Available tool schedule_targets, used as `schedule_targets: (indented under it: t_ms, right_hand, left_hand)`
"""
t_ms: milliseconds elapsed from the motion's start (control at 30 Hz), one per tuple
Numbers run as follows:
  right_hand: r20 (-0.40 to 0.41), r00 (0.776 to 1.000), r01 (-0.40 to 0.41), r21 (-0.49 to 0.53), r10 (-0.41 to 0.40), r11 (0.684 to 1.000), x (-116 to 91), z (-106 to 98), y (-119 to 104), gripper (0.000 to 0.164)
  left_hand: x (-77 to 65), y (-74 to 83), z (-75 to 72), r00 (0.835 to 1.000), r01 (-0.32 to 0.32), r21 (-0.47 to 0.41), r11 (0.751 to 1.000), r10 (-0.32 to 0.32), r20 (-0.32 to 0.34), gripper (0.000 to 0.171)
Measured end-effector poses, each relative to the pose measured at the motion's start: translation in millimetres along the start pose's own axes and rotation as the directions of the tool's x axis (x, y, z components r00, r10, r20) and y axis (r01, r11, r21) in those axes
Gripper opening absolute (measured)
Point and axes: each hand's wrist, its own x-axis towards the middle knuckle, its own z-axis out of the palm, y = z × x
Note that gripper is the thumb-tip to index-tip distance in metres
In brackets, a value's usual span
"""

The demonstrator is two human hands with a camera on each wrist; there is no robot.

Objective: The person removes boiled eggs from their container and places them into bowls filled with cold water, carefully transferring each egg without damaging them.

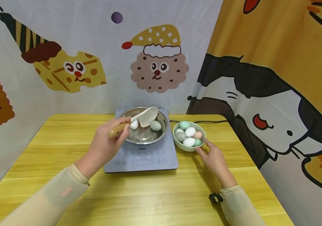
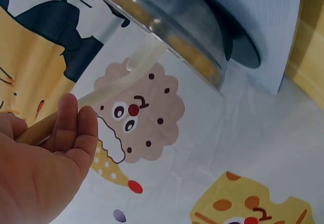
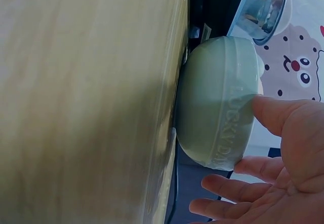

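Observation:
My left hand (image 1: 107, 139) grips the wooden handle (image 1: 118, 130) of a white ladle (image 1: 149, 116). The ladle's head is over a round steel pan (image 1: 161, 138), and inside the pan a white egg (image 1: 133, 125) and a grey-green egg (image 1: 155, 125) show. To the right stands a pale green bowl (image 1: 182, 147) heaped with white, green, grey and pink eggs (image 1: 190, 132). The thumb and index finger of my right hand (image 1: 214, 158) touch this bowl's near right side; in the right wrist view the other fingers extend past the bowl (image 3: 217, 102).
Beneath the pan is a flat induction cooker (image 1: 142, 157) with a panel of buttons. A black cable (image 1: 211, 121) runs along the back of the wooden table (image 1: 149, 194). Printed cartoon curtains (image 1: 87, 18) hang behind and on both sides.

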Motion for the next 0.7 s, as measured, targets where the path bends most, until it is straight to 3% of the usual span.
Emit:
schedule_targets:
  t_ms: [133, 267, 367, 500, 567, 633, 700]
  right_hand:
    - [0.000, 1.000, 0.003, -0.004, -0.003, 1.000, 0.2, -0.3, 1.1, 0.081]
    - [-0.001, 1.000, 0.004, -0.002, -0.004, 1.000, 0.6, -0.1, 2.1, 0.081]
    - [0.000, 1.000, 0.002, 0.000, -0.002, 1.000, 0.6, 0.1, 2.1, 0.081]
    - [0.004, 1.000, 0.000, 0.001, 0.000, 1.000, 0.9, -0.1, 1.5, 0.082]
    - [0.006, 1.000, -0.002, 0.003, 0.002, 1.000, 1.0, 0.0, 0.9, 0.082]
    - [0.005, 1.000, -0.003, 0.006, 0.003, 1.000, 0.9, 0.1, 0.6, 0.082]
    - [0.004, 1.000, -0.002, 0.007, 0.002, 1.000, 0.5, 0.4, 0.2, 0.082]
  left_hand:
    - [-3.4, 6.0, -0.4, 0.988, 0.150, -0.036, 0.988, -0.149, 0.039, 0.016]
    - [-5.2, 14.1, -4.3, 0.951, 0.307, -0.115, 0.945, -0.300, 0.079, 0.018]
    - [-6.1, 21.3, -10.6, 0.902, 0.429, -0.166, 0.888, -0.414, 0.120, 0.019]
    - [-8.5, 30.2, -22.0, 0.808, 0.589, -0.190, 0.786, -0.562, 0.181, 0.022]
    - [-9.4, 32.2, -27.9, 0.770, 0.637, -0.184, 0.749, -0.605, 0.202, 0.024]
    - [-10.2, 31.5, -33.2, 0.749, 0.661, -0.184, 0.728, -0.624, 0.223, 0.026]
    - [-11.1, 28.4, -38.1, 0.743, 0.666, -0.177, 0.724, -0.626, 0.235, 0.028]
